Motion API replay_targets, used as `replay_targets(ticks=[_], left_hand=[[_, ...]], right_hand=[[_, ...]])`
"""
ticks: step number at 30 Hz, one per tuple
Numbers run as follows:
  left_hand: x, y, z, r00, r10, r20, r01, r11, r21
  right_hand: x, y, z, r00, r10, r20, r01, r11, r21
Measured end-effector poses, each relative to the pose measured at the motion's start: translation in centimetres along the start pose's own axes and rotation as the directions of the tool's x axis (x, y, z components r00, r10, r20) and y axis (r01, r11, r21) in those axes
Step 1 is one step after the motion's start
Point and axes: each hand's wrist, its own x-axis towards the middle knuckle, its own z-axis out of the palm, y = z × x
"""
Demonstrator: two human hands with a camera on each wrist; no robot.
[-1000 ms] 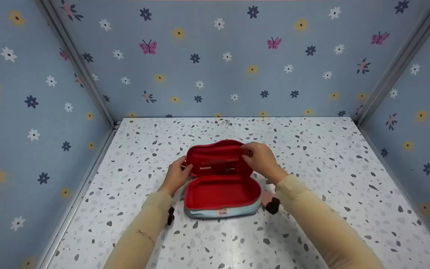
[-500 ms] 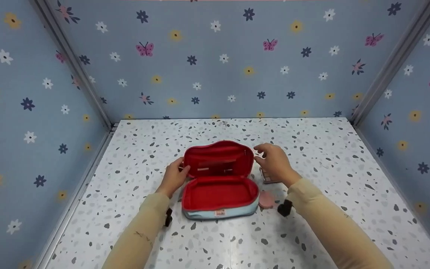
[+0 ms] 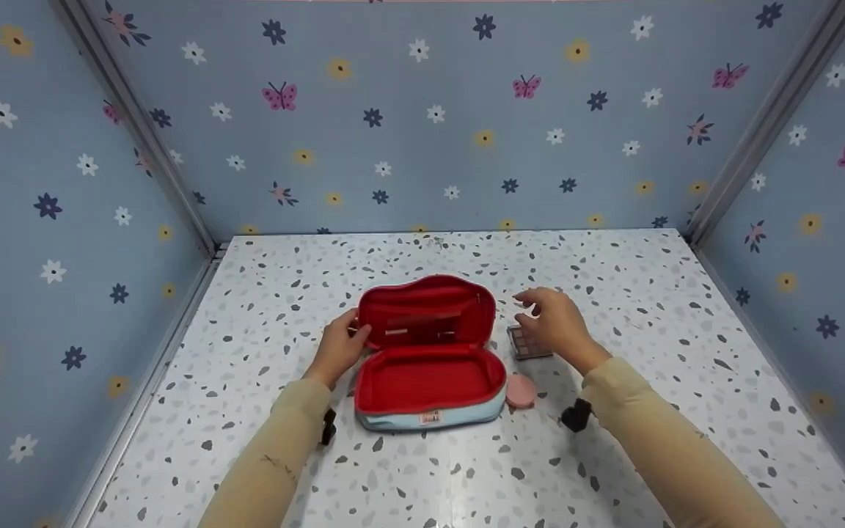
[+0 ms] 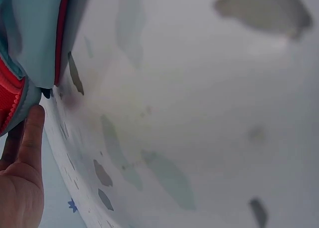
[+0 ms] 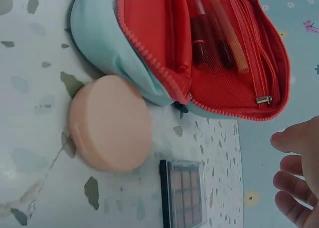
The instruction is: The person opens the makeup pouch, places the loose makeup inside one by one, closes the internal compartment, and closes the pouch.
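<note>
A light-blue makeup bag [image 3: 466,415] with a red lining lies unzipped on the table, its lid [image 3: 428,292] raised. My left hand [image 3: 337,346] pinches the lid's left edge, thumb on the inner side. Some of its fingers are hidden behind the lid. In the right wrist view, slim cosmetic tubes [image 5: 229,36] show through the lid's mesh pocket. My right hand [image 3: 560,326] hovers right of the lid with loosely bent fingers, holding nothing. It partly covers an eyeshadow palette [image 3: 522,345] in the head view. A round pink compact [image 5: 112,123] lies against the bag's right side.
The speckled white table [image 3: 261,293] is bounded by flowered blue panels [image 3: 422,110] at the back and both sides. Metal posts [image 3: 136,132] stand at the back corners. Bare tabletop stretches in front of the bag.
My right hand has let go of the lid's right edge and moved away to the right, uncovering the palette and the compact. My left hand keeps its hold; the lid stays raised.
</note>
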Motion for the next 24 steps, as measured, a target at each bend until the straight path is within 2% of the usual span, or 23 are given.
replay_targets(ticks=[8, 12, 17, 24], left_hand=[[0.0, -0.1, -0.1, 1.000, 0.001, 0.004, -0.001, 1.000, -0.002], [0.0, -0.1, 0.0, 1.000, 0.004, 0.004, -0.004, 1.000, 0.003], [0.1, -0.1, 0.0, 1.000, 0.003, -0.002, -0.003, 1.000, -0.001], [0.0, -0.2, 0.0, 1.000, 0.008, 0.001, -0.008, 1.000, -0.011]], right_hand=[[-0.9, 1.2, 0.0, 0.999, 0.027, 0.018, -0.028, 0.999, 0.035], [-1.3, 1.8, 0.1, 0.999, 0.016, 0.039, -0.018, 0.998, 0.058], [-1.7, 2.7, 0.3, 0.994, 0.013, 0.113, -0.023, 0.996, 0.089], [-2.3, 3.7, 0.6, 0.978, 0.054, 0.199, -0.067, 0.996, 0.055]])
